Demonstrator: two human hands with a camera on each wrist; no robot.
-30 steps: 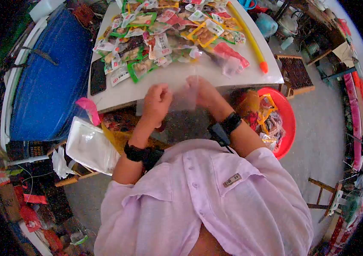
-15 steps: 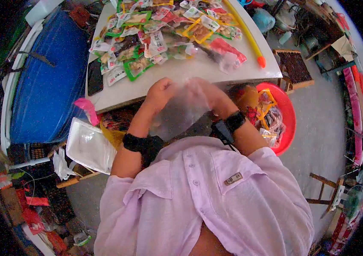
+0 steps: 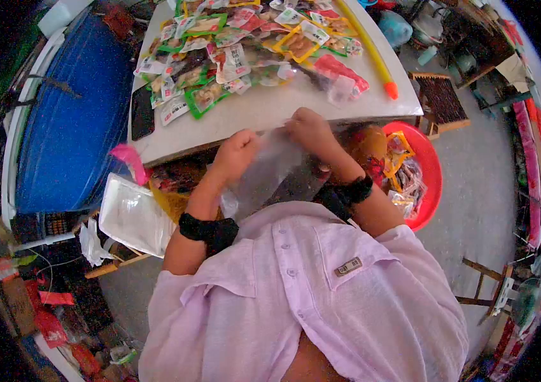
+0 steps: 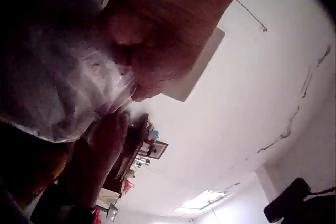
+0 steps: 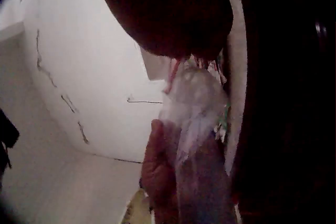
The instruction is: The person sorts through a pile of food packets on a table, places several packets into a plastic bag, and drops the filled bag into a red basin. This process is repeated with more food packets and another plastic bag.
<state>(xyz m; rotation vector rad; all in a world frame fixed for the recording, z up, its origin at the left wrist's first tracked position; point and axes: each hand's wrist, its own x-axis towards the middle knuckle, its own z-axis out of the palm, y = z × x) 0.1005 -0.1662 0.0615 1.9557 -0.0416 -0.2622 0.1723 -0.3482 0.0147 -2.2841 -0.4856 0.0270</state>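
Observation:
A clear plastic bag (image 3: 269,167) hangs between both hands just in front of the white table's near edge (image 3: 232,130). My left hand (image 3: 237,153) pinches the bag's left upper edge, fingers curled. My right hand (image 3: 309,127) grips the bag's upper right edge, slightly higher. In the left wrist view the bag (image 4: 58,87) shows as crinkled film under the dark hand (image 4: 157,35). The right wrist view shows the bag (image 5: 197,108) hanging below the right hand (image 5: 168,14), with the other hand's fingers (image 5: 157,176) on it.
Several coloured snack packets (image 3: 238,51) cover the far part of the table, with a black phone (image 3: 142,112) at its left and a yellow-orange stick (image 3: 372,54) at its right. A red basin (image 3: 433,178) with packets stands on the floor right. A stack of clear bags (image 3: 133,216) lies left.
The bag has dropped from in front of the table edge and opened out downward. The right hand rose toward the table while the left hand moved lower and nearer the body.

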